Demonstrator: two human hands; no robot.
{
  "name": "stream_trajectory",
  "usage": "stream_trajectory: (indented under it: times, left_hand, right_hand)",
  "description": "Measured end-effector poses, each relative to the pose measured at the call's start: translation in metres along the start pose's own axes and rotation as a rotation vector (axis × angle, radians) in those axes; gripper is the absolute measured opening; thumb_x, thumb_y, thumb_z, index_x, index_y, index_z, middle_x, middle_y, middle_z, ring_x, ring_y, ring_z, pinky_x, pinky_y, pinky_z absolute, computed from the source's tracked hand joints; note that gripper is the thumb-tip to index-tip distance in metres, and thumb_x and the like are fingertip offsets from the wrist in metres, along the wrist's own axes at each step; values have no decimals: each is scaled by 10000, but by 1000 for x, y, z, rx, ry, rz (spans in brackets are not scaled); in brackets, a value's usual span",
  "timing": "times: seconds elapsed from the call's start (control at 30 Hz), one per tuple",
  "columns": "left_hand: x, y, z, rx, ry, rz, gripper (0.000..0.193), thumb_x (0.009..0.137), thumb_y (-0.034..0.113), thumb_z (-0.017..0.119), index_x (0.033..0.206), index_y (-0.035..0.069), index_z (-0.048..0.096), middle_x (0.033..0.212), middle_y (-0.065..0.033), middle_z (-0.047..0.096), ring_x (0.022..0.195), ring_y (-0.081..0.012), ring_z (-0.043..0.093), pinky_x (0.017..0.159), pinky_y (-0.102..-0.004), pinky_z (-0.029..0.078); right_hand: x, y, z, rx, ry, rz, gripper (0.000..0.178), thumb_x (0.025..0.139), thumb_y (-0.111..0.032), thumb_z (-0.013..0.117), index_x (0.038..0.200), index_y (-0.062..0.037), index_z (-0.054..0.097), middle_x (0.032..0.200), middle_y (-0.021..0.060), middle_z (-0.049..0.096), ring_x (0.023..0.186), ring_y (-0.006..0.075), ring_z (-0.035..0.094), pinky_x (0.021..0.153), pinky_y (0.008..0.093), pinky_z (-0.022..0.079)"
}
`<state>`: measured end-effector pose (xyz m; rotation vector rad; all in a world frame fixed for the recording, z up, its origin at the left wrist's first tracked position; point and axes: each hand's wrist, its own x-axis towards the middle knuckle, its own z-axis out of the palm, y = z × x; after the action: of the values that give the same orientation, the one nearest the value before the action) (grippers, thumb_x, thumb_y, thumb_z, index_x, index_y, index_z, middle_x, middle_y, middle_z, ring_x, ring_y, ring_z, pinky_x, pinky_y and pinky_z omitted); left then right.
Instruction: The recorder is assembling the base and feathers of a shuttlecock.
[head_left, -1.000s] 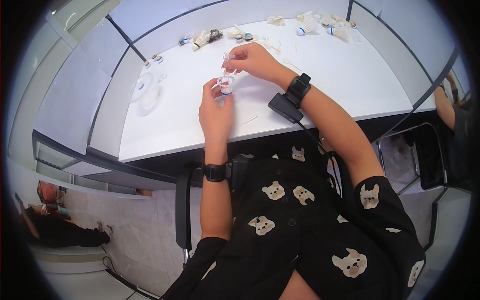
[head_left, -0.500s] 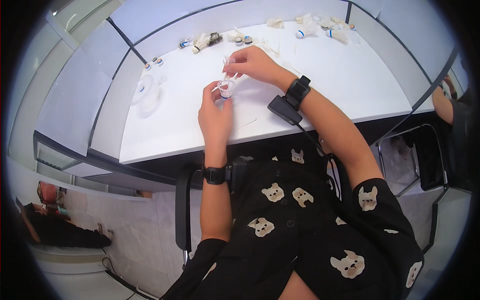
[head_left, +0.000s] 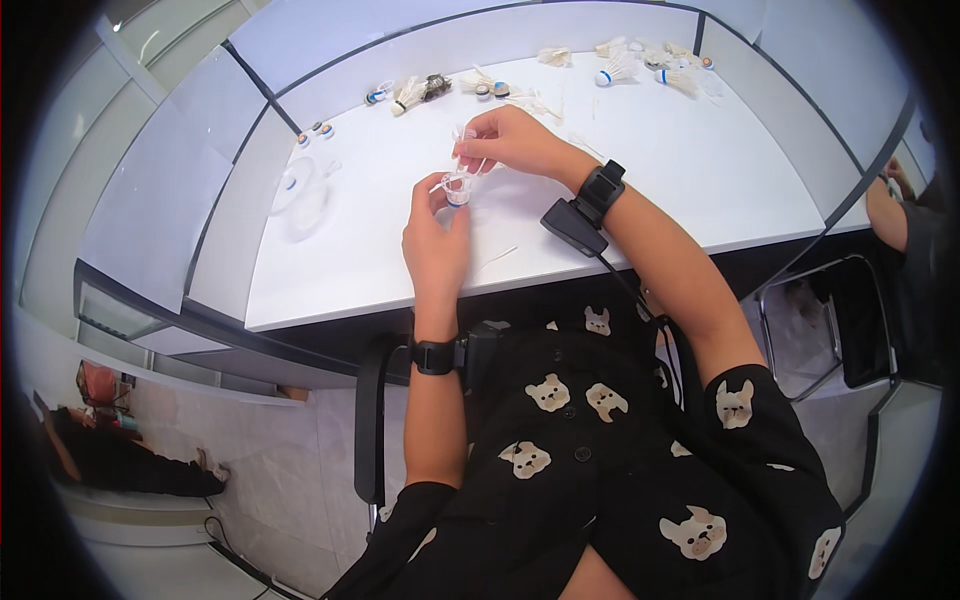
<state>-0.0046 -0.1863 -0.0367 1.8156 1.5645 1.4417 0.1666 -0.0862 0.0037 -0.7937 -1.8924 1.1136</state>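
White shuttlecock (head_left: 457, 187) pinched steady by left hand (head_left: 436, 232); right hand (head_left: 508, 140), at one o'clock, fingers closed plucking its feathers

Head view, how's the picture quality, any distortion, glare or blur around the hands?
Head view: strong fisheye bending of the white table edges toward a black rim; even bright light, soft shadows, mild sheen on the tabletop; left hand and right hand fairly sharp, but the small white shuttlecock piece between them is too small to resolve.
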Motion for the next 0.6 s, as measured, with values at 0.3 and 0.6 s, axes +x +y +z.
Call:
stream_trajectory:
  times: [0.3, 0.6]
  left_hand:
    - [2, -3, 2, -42, -25, -33, 432, 864, 72, 646, 1283, 84, 538, 1130, -193, 702, 1104, -334, 664, 942, -401, 488]
    - [6, -9, 5, -84, -60, -48, 385, 894, 57, 645, 1263, 3, 551, 1166, -162, 669, 1096, -247, 619, 990, -356, 453]
  right_hand:
    - [-3, -4, -1, 9, -23, 5, 253, 936, -231, 660, 966, 16, 705, 873, 79, 719, 771, 130, 692, 707, 256, 563]
    - [-3, -5, 0, -4, -10, 19, 245, 932, -222, 657, 958, 17, 707, 878, 80, 724, 748, 121, 687, 687, 246, 560]
